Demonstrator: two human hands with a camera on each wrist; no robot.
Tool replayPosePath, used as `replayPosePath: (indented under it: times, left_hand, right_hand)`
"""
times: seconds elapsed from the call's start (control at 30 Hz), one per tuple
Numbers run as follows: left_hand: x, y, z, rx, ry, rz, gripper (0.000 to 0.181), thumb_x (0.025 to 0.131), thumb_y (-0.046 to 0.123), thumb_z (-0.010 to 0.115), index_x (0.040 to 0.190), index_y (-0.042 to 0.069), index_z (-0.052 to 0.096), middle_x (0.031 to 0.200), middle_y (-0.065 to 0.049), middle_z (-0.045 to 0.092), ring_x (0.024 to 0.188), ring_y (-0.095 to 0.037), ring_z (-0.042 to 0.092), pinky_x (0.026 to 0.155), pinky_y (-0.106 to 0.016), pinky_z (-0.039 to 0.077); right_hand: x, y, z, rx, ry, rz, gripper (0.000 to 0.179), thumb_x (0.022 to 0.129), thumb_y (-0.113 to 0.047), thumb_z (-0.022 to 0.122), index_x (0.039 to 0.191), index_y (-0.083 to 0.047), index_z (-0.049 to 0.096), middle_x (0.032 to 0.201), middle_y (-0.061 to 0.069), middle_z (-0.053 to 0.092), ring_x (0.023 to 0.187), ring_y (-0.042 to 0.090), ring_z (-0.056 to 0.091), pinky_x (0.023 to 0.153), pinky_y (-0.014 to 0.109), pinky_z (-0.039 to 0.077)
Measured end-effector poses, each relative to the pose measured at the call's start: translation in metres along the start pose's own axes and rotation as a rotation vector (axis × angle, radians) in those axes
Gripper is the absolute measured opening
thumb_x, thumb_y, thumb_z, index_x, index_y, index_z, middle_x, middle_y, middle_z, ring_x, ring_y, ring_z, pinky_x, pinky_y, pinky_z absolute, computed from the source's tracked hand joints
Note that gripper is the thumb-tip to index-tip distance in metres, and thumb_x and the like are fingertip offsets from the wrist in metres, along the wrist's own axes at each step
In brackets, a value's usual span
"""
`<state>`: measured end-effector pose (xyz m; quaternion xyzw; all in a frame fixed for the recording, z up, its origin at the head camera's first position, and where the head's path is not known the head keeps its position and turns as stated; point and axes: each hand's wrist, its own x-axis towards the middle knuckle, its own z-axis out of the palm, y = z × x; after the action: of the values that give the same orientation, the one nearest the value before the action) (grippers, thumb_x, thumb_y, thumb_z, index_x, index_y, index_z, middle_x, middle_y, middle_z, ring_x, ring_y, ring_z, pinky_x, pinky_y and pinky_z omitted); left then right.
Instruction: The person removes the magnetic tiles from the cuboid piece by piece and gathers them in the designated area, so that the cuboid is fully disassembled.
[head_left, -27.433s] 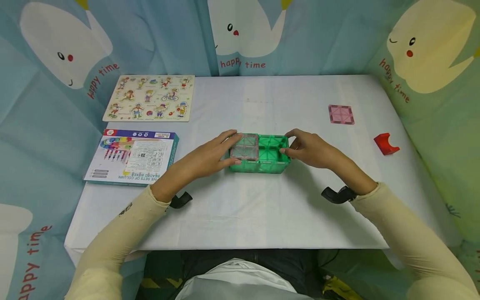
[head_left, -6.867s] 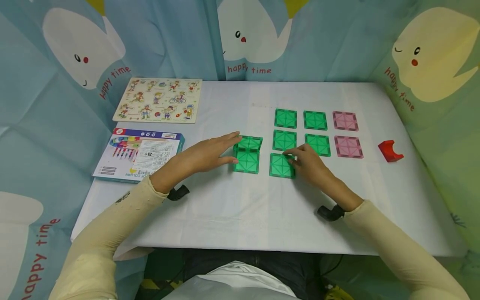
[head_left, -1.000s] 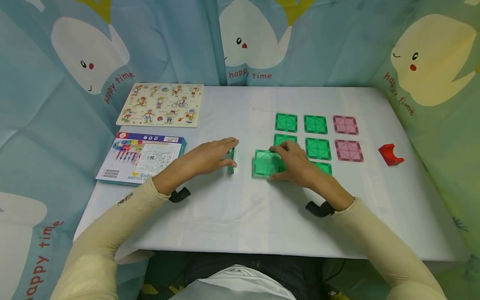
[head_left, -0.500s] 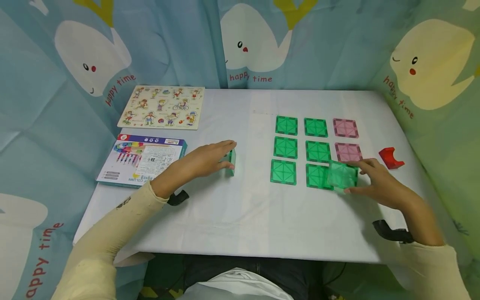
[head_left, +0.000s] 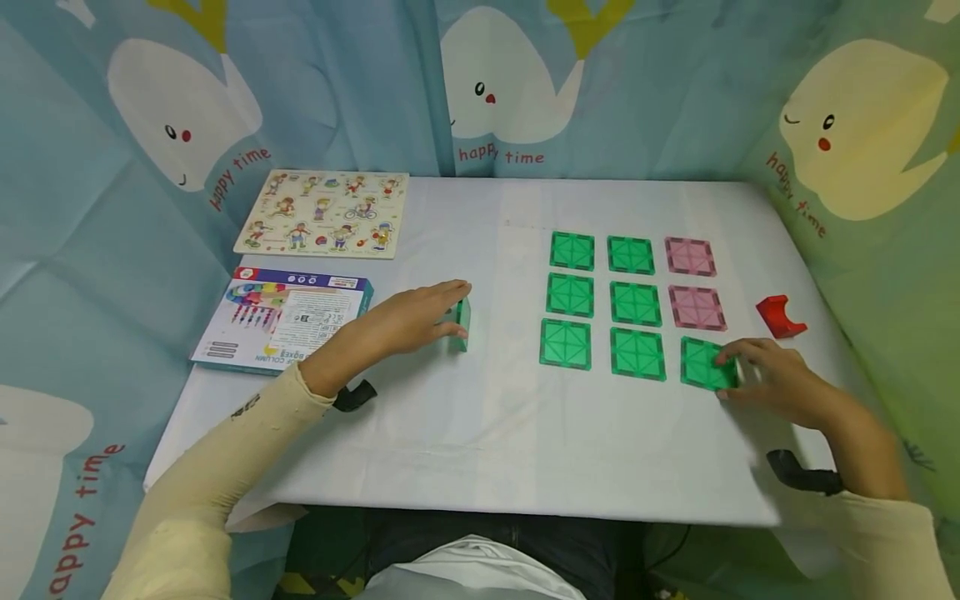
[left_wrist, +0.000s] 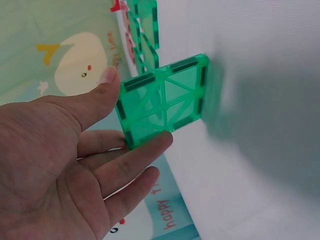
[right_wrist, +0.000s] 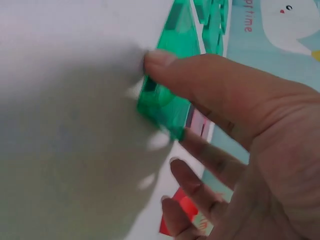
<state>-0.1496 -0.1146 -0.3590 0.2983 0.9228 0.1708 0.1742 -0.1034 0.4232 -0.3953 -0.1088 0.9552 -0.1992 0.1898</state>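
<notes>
My left hand (head_left: 405, 321) holds one green magnetic tile (head_left: 461, 325) on its edge on the white table. In the left wrist view the thumb and fingers grip that tile (left_wrist: 162, 97) by opposite edges. At the lower right, my right hand (head_left: 783, 383) pinches another green magnetic tile (head_left: 701, 364), which lies flat or nearly flat. Its thumb (right_wrist: 162, 62) and index finger are on the tile's edges in the right wrist view. Several green tiles (head_left: 637, 353) lie in rows to its left, with two pink tiles (head_left: 697, 307) behind it.
A red block (head_left: 780, 317) with a curved notch lies at the right. On the left are a boxed set (head_left: 285, 317) and a picture puzzle board (head_left: 322, 215) behind it. Patterned curtains (head_left: 360, 92) enclose the table's back and sides.
My right hand has carried a green tile rightward and down to the end of the front row. Earlier the tiles were a box, then rows. The left hand has barely moved in the last second.
</notes>
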Motion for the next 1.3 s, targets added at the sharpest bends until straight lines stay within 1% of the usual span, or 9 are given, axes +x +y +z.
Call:
replayPosePath:
  times: [0.07,0.27,0.4,0.53,0.73,0.97,1.13,1.23,1.3]
  left_hand:
    - [0.0,0.0,0.0,-0.003,0.0,-0.003,0.079,0.105,0.043,0.062,0.166,0.003,0.03,0.173,-0.013,0.028,0.16,-0.028,0.029,0.128,-0.048,0.03]
    - [-0.001,0.0,-0.001,-0.017,-0.006,-0.009,0.079,0.106,0.042,0.063,0.167,0.006,0.029,0.174,-0.012,0.026,0.16,-0.028,0.027,0.128,-0.048,0.029]
    - [-0.001,0.0,-0.001,-0.014,-0.011,-0.01,0.079,0.106,0.042,0.063,0.167,0.005,0.028,0.174,-0.012,0.026,0.16,-0.028,0.027,0.128,-0.049,0.029]
    - [-0.001,-0.001,0.0,-0.013,-0.008,-0.007,0.078,0.106,0.041,0.063,0.167,0.005,0.028,0.174,-0.012,0.026,0.16,-0.028,0.027,0.128,-0.049,0.029]
    - [0.001,-0.001,0.002,-0.017,-0.009,-0.014,0.08,0.106,0.042,0.063,0.167,0.005,0.028,0.174,-0.011,0.025,0.16,-0.028,0.027,0.128,-0.048,0.028]
    - [0.0,-0.002,0.002,-0.006,-0.001,-0.018,0.08,0.105,0.042,0.064,0.167,0.006,0.028,0.174,-0.012,0.026,0.159,-0.029,0.029,0.128,-0.05,0.03]
    - [0.0,-0.001,0.002,0.007,0.001,-0.009,0.08,0.105,0.041,0.065,0.167,0.005,0.028,0.174,-0.013,0.027,0.159,-0.03,0.031,0.127,-0.051,0.031]
    - [0.0,-0.001,0.001,0.008,0.002,-0.004,0.079,0.105,0.039,0.065,0.166,0.004,0.03,0.173,-0.013,0.027,0.158,-0.031,0.032,0.127,-0.052,0.031]
    - [0.0,-0.001,0.002,0.006,0.002,-0.002,0.078,0.105,0.038,0.065,0.166,0.004,0.03,0.173,-0.014,0.027,0.158,-0.031,0.032,0.126,-0.052,0.031]
  right_hand:
    - [0.001,-0.001,0.001,-0.027,0.005,-0.011,0.043,0.088,-0.017,0.086,0.121,-0.002,0.062,0.145,0.042,0.037,0.126,0.068,0.029,0.092,0.081,0.037]
    - [0.004,-0.018,-0.003,-0.131,0.048,-0.022,0.045,0.086,-0.023,0.088,0.12,-0.002,0.069,0.148,0.041,0.034,0.128,0.071,0.027,0.087,0.082,0.037]
    - [0.018,-0.052,-0.002,-0.08,0.09,-0.033,0.043,0.092,-0.021,0.082,0.127,-0.001,0.066,0.149,0.04,0.035,0.133,0.066,0.027,0.092,0.083,0.032]
    - [0.042,-0.096,0.006,-0.033,0.098,-0.053,0.057,0.101,-0.027,0.073,0.146,0.0,0.05,0.152,0.036,0.039,0.138,0.059,0.032,0.104,0.083,0.028]
    - [0.079,-0.16,0.039,0.005,0.064,-0.181,0.073,0.106,-0.031,0.067,0.163,-0.004,0.031,0.158,0.028,0.042,0.148,0.051,0.031,0.114,0.077,0.023]
    - [0.109,-0.227,0.088,-0.008,0.022,-0.295,0.097,0.102,-0.045,0.071,0.171,-0.015,0.012,0.166,0.02,0.037,0.153,0.044,0.032,0.116,0.069,0.025]
    - [0.124,-0.259,0.107,-0.042,-0.065,-0.361,0.111,0.101,-0.054,0.068,0.17,-0.015,-0.009,0.176,0.012,0.019,0.162,0.036,0.02,0.125,0.068,0.014]
    - [0.131,-0.272,0.113,-0.075,-0.086,-0.365,0.112,0.102,-0.053,0.067,0.169,-0.012,-0.013,0.177,0.01,0.011,0.163,0.035,0.014,0.127,0.069,0.009]
    - [0.134,-0.277,0.117,-0.099,-0.081,-0.355,0.111,0.103,-0.051,0.066,0.169,-0.008,-0.012,0.177,0.012,0.012,0.163,0.035,0.014,0.127,0.069,0.01]
